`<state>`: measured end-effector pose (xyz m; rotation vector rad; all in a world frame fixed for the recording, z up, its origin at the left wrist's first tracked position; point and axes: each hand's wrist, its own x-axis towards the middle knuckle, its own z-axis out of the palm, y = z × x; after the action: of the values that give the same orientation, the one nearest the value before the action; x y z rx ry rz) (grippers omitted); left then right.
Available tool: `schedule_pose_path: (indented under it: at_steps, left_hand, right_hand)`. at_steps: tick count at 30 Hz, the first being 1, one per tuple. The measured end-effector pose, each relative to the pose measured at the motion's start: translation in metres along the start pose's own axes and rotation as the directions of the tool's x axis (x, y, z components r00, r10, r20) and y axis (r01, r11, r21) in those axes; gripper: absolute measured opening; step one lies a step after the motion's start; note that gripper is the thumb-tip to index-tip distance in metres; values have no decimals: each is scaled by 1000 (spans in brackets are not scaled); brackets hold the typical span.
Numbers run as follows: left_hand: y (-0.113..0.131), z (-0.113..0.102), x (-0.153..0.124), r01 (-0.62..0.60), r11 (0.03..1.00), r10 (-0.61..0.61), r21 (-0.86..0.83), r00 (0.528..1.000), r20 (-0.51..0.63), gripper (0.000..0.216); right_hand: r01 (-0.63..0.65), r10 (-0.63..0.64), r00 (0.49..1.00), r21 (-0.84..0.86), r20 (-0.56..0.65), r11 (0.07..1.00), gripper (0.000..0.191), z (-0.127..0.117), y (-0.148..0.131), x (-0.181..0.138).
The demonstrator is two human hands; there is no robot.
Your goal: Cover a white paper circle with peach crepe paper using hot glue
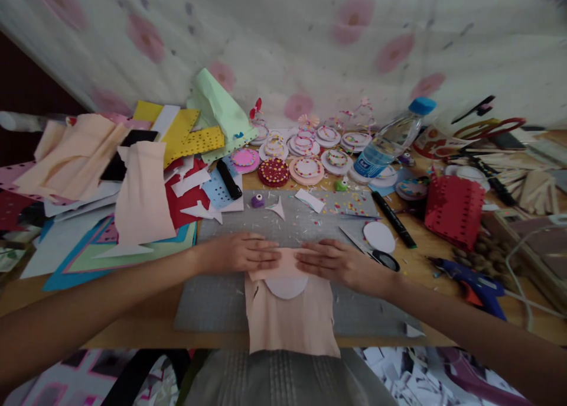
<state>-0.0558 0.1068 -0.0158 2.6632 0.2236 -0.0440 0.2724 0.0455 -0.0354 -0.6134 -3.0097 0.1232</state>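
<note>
A sheet of peach crepe paper (290,326) hangs slightly over the front edge of the grey cutting mat (212,299). Its far end is folded toward me, over part of a white paper disc (287,286). My left hand (248,253) lies flat on the left of the fold, fingers stretched out. From the other side, my right hand (330,259) rests flat on the fold's right part, fingers pointing inward. Both thumbs are hard to make out. Scissors (383,259) lie right of my right hand, beside another white disc (380,236).
Decorated paper discs (273,172) line the back, near a water bottle (383,143). Coloured papers (146,199) pile up at left. On the right lie a black marker (394,220), a blue glue gun (472,283) with its cord, and a red paper holder (455,211).
</note>
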Motion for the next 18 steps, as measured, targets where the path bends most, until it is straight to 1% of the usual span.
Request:
schedule_pose_path:
  at_steps: [2,5,8,10,11,12,13,14,15,16,17,18]
  left_hand:
    - [-1,-1,2,-13,1000,13,-27,1000,-11,66]
    - [-1,-5,2,-64,997,63,-32,998,-30,74]
    - [1,-14,-8,-87,996,87,-1,996,-23,86]
    - [7,-23,-17,-19,1000,20,13,996,-82,87]
    - [12,-28,-21,42,999,-41,9,988,-147,84]
    - [18,-32,-23,110,994,-109,-10,967,-231,79]
    - [26,-35,-22,171,985,-174,-37,933,-314,73]
    - [35,-37,-19,218,974,-226,-64,899,-375,66]
    - [44,-36,-12,232,970,-242,-74,884,-399,60]
    - [53,-33,-4,236,969,-243,-67,885,-397,55]
    - [61,-28,5,221,974,-225,-52,912,-344,52]
    - [67,-22,15,193,981,-196,-34,945,-261,52]
  right_hand:
    - [-20,18,999,44,45,999,50,-2,-1,1]
    - [-45,35,994,100,104,994,53,-6,-3,2]
    - [-91,73,990,147,124,985,60,-11,-7,3]
    - [-118,96,987,175,132,977,64,-14,-9,4]
    - [-127,102,985,187,138,974,66,-15,-10,4]
    - [-132,104,984,197,143,971,69,-16,-10,4]
    - [-134,105,984,206,146,969,72,-17,-11,4]
    - [-136,106,984,212,144,968,75,-18,-11,4]
    - [-136,107,984,215,142,967,76,-18,-12,4]
    - [-139,110,984,213,140,967,76,-18,-12,4]
    - [-143,115,983,207,141,968,75,-18,-13,4]
    - [-148,121,982,197,145,969,74,-18,-13,4]
